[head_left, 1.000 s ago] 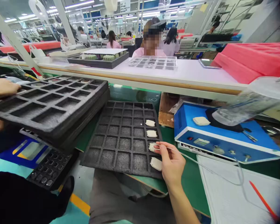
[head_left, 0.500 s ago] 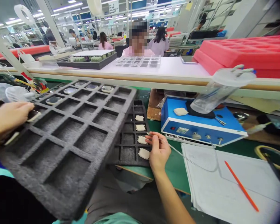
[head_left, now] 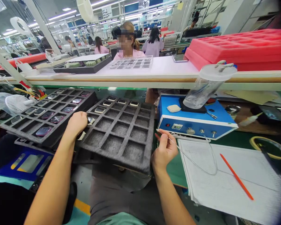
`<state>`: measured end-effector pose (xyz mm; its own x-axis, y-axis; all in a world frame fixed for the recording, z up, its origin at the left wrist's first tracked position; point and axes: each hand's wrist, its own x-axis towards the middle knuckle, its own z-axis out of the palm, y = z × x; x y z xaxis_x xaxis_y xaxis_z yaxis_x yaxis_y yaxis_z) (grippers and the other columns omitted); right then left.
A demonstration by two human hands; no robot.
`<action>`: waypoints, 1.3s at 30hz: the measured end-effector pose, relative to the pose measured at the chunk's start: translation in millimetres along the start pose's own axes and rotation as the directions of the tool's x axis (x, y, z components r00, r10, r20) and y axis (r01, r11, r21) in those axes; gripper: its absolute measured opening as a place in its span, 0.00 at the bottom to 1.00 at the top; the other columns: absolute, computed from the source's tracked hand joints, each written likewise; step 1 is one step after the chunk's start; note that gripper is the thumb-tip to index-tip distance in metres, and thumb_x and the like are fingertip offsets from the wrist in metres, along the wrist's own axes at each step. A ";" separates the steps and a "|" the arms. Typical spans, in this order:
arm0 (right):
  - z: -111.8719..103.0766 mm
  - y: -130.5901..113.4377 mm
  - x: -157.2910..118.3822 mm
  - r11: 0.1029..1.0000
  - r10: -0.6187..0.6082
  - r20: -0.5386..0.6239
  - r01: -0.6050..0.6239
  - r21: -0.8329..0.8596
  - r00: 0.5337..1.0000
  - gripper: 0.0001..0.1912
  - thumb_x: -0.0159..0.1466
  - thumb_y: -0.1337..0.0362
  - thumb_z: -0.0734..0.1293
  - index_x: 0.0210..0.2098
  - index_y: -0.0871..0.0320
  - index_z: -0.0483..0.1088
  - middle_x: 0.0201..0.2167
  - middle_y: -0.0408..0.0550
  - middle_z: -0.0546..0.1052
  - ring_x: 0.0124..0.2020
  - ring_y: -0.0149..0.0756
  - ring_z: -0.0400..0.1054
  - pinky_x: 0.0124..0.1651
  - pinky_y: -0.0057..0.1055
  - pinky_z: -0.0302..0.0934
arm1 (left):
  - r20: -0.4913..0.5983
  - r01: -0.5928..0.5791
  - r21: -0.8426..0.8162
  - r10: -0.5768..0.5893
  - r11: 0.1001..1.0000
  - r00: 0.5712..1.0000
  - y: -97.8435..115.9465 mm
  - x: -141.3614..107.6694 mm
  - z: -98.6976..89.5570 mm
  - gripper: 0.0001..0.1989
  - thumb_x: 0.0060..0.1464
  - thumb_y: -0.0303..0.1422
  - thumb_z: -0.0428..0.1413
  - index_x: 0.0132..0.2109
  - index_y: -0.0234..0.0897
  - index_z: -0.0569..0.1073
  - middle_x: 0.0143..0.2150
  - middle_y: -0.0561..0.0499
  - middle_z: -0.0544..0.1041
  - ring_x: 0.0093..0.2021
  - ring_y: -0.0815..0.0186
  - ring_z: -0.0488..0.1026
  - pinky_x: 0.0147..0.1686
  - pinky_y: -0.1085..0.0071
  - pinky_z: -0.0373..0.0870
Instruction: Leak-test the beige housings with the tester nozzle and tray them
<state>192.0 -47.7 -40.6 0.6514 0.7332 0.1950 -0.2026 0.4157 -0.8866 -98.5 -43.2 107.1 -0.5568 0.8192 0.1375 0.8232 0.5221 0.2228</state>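
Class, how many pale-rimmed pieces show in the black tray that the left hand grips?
7 show in the black tray: three pieces across the far row, and four more pieces nearer, down the leftmost column. The left hand may hide others.

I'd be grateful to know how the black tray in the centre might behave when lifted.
The black tray has a grainy, foam-like surface, so it is probably light for its size. Its thick dividers suggest only slight flexing. Watch-like pieces sit in open pockets, so they could slide out if it tips.
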 end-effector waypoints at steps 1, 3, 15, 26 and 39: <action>-0.1 -1.0 0.4 1.000 -0.014 -0.009 0.014 -0.004 1.000 0.15 0.67 0.52 0.68 0.39 0.59 0.76 0.39 0.51 0.80 0.40 0.39 0.77 0.43 0.38 0.75 | 0.000 0.021 -0.019 -0.021 1.000 1.000 4.2 6.1 8.7 0.18 0.67 0.30 0.46 0.31 0.35 0.75 0.32 0.44 0.78 0.40 0.55 0.76 0.39 0.67 0.65; -0.5 -2.2 0.5 0.999 -0.037 -0.038 0.037 -0.005 0.999 0.15 0.67 0.53 0.67 0.39 0.59 0.76 0.39 0.51 0.79 0.40 0.39 0.77 0.43 0.38 0.75 | 0.007 0.070 -0.073 -0.070 0.995 0.998 12.4 17.6 28.0 0.17 0.69 0.32 0.47 0.37 0.32 0.78 0.37 0.41 0.80 0.43 0.54 0.78 0.43 0.63 0.70; -4.3 1.9 -5.3 0.969 -0.156 0.041 0.161 -0.188 0.987 0.17 0.69 0.53 0.66 0.40 0.60 0.78 0.40 0.55 0.82 0.44 0.44 0.78 0.50 0.43 0.73 | -0.034 -0.048 -0.206 0.042 0.977 0.999 32.1 23.9 101.3 0.19 0.68 0.36 0.56 0.61 0.34 0.72 0.61 0.39 0.74 0.59 0.52 0.74 0.58 0.50 0.72; -4.2 3.9 -15.0 0.977 -0.023 0.245 0.074 -0.198 0.969 0.17 0.68 0.51 0.70 0.40 0.60 0.78 0.37 0.51 0.82 0.33 0.38 0.79 0.41 0.39 0.76 | 0.159 -0.545 -0.235 0.584 0.805 0.796 -6.6 -15.0 60.8 0.08 0.51 0.28 0.64 0.40 0.43 0.83 0.43 0.46 0.85 0.49 0.53 0.81 0.55 0.61 0.72; -1.6 10.5 -10.4 0.948 -0.209 0.443 0.292 -0.128 0.872 0.07 0.69 0.63 0.68 0.38 0.55 0.79 0.36 0.49 0.84 0.38 0.39 0.81 0.40 0.37 0.78 | 0.219 0.159 -0.961 0.278 0.225 0.935 76.4 -121.2 132.4 0.12 0.51 0.32 0.65 0.44 0.34 0.82 0.40 0.44 0.86 0.38 0.59 0.84 0.41 0.67 0.81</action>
<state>184.3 -51.8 -52.6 0.2869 0.7904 0.5413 0.0917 0.5398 -0.8368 46.5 -71.2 -20.3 -0.2677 0.9633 -0.0213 -0.0098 0.0194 0.9998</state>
